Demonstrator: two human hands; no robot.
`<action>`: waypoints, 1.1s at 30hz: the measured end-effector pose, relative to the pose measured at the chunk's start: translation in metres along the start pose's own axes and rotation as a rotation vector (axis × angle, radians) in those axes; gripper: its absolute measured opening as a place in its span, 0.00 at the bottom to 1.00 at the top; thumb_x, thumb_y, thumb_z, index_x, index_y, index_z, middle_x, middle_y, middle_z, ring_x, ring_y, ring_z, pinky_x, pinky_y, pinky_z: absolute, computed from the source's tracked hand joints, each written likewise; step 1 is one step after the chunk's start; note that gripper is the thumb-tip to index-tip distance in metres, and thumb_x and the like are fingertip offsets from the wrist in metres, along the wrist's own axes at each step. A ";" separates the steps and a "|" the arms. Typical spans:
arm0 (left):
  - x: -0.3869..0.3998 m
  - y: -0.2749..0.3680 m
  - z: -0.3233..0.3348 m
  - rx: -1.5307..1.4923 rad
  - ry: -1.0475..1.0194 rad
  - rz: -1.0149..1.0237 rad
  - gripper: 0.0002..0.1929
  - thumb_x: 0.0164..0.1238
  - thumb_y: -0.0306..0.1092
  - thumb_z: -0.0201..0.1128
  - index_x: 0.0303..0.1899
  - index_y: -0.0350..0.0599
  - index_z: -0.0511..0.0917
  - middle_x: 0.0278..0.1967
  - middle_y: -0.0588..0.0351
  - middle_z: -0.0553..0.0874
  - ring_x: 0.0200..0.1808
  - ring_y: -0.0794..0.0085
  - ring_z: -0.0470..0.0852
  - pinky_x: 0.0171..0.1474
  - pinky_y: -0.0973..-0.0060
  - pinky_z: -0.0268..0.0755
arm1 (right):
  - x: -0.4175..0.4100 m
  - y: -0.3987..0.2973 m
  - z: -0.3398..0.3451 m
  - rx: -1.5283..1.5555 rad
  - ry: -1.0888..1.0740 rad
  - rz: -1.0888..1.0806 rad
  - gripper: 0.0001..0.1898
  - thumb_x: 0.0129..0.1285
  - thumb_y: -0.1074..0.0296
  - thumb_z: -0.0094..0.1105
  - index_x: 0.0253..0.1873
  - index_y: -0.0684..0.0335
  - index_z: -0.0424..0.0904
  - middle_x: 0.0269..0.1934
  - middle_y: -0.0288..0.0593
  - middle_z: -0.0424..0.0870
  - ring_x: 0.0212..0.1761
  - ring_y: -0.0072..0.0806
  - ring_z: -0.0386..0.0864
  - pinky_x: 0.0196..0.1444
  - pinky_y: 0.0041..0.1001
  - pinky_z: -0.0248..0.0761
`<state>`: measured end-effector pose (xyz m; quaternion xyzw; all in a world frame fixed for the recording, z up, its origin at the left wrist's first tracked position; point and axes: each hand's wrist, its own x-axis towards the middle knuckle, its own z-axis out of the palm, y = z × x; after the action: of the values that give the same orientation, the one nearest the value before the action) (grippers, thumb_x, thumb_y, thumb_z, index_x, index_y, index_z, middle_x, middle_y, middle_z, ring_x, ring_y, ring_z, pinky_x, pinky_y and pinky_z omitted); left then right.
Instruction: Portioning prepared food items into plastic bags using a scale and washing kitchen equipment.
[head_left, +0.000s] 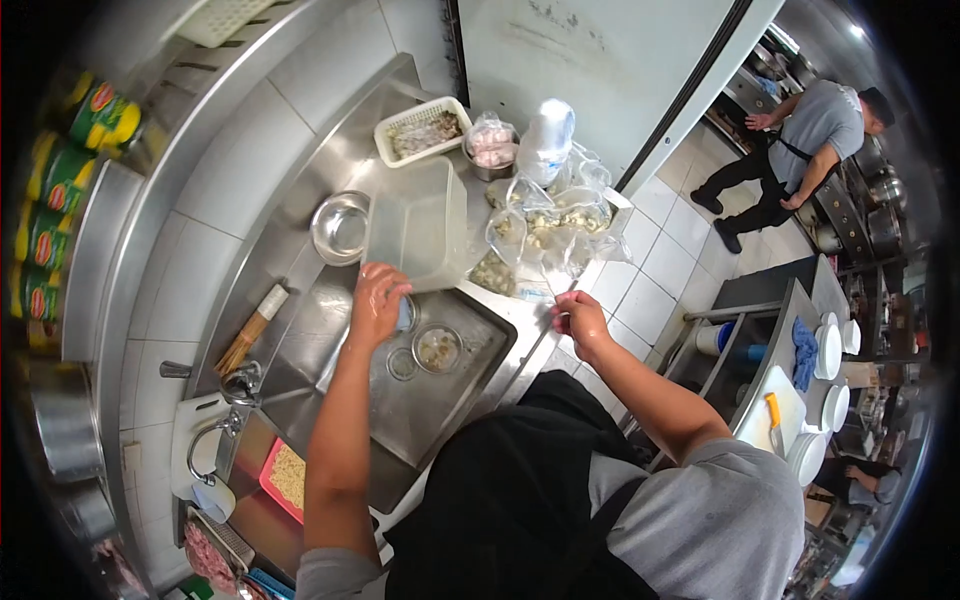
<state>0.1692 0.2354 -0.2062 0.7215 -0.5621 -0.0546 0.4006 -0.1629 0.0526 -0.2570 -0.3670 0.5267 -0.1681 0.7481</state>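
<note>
My left hand (380, 300) is at the near left corner of a translucent plastic tub (416, 225), with fingers at its rim; whether it grips the tub is unclear. The tub stands tilted at the far edge of the sink (390, 442). My right hand (581, 319), fingers curled, pinches a thin strip at the near side of clear plastic bags (555, 225) with pale green and yellowish pieces inside. A steel bowl (340, 228) lies left of the tub. Round strainers (437, 348) sit in the sink. A perforated basket (422, 133) and a pot of bagged pink meat (491, 146) stand behind.
A bamboo brush (253, 330) and curved faucet (202, 450) line the left side. A red tray (285, 476) holds pale strips. Right, a counter carries a yellow-handled knife (773, 420) on a cutting board and white plates (806, 457). A co-worker (806, 154) stands across the tiled aisle.
</note>
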 end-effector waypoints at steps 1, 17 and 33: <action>0.012 -0.013 0.008 0.026 -0.029 0.056 0.06 0.64 0.32 0.64 0.35 0.39 0.84 0.38 0.47 0.84 0.47 0.49 0.78 0.58 0.58 0.70 | 0.004 0.002 -0.010 -0.003 0.021 0.031 0.05 0.72 0.67 0.57 0.46 0.61 0.75 0.34 0.40 0.81 0.27 0.26 0.77 0.32 0.27 0.74; -0.001 0.039 0.072 0.101 0.237 -0.282 0.16 0.60 0.24 0.67 0.50 0.47 0.86 0.55 0.46 0.81 0.61 0.51 0.77 0.68 0.55 0.67 | 0.052 0.005 0.043 -0.458 -0.041 -0.378 0.07 0.71 0.66 0.63 0.42 0.61 0.78 0.30 0.41 0.82 0.29 0.29 0.79 0.34 0.30 0.73; -0.135 0.123 0.007 -0.318 0.112 -0.346 0.13 0.71 0.38 0.68 0.52 0.47 0.89 0.64 0.44 0.79 0.54 0.69 0.86 0.57 0.68 0.79 | -0.109 0.023 0.118 -0.833 -0.349 -0.808 0.07 0.68 0.73 0.65 0.37 0.65 0.76 0.25 0.33 0.76 0.28 0.17 0.69 0.33 0.24 0.66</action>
<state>0.0225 0.3416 -0.1825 0.7369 -0.3915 -0.1701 0.5242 -0.1006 0.1814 -0.1805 -0.8222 0.2367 -0.1561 0.4936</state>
